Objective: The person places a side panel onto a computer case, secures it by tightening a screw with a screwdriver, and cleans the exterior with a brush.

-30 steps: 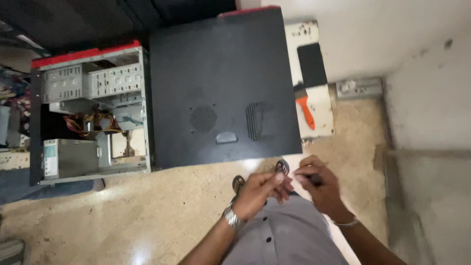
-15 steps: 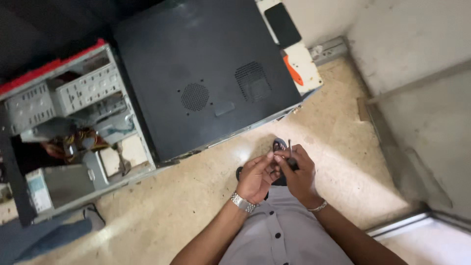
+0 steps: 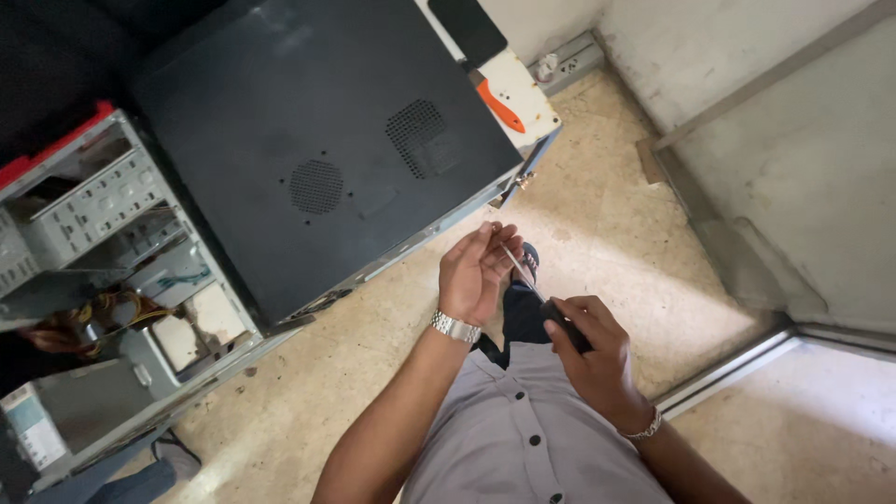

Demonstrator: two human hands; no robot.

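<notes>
Right hand (image 3: pixel 588 350) closed around a screwdriver (image 3: pixel 537 291) handle – left hand (image 3: pixel 481 271) pinching the shaft tip with its fingertips, just above the lap. Best kept steady, tip pointed away from the palm. Closed black computer case (image 3: pixel 308 149) edge near – open floor (image 3: pixel 635 243) to the right, wall beyond.

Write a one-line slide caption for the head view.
Right hand grips a screwdriver whose tip meets the left hand, beside a closed dark computer case.
</notes>
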